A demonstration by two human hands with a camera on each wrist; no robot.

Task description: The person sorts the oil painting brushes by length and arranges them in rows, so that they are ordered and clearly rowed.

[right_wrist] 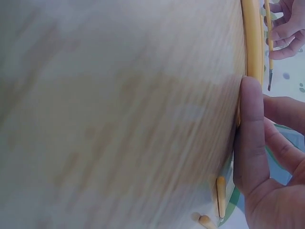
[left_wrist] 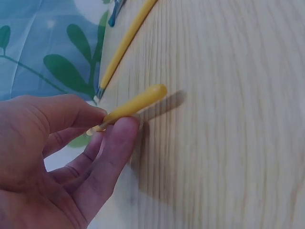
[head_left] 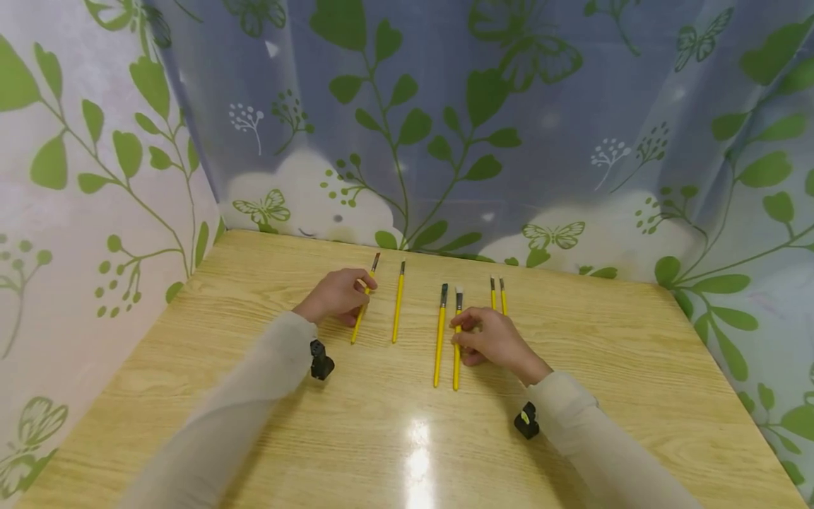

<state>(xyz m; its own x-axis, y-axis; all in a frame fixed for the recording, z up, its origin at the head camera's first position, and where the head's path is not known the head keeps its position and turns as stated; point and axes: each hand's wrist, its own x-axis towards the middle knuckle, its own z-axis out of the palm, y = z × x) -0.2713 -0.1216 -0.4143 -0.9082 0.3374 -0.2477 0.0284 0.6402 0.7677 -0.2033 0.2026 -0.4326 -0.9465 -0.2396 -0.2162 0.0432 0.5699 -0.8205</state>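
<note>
My left hand (head_left: 340, 293) pinches a yellow-handled paintbrush (head_left: 358, 328) with a reddish tip between thumb and fingers. In the left wrist view the rounded end of that brush sticks out past the fingertips, with its shadow on the wood. To the right, my right hand (head_left: 496, 341) pinches a second yellow paintbrush (head_left: 456, 373), which has white bristles, partway along its handle. Close beside it on the left lies a yellow paintbrush with dark teal bristles (head_left: 440, 339). Another yellow paintbrush (head_left: 398, 304) lies just right of my left hand.
Two thinner yellow paintbrushes (head_left: 492, 291) lie side by side behind my right hand, their lower parts hidden by it. All lie on a light wooden table (head_left: 305, 438). A leaf-patterned curtain (head_left: 407, 170) hangs along the table's back and sides.
</note>
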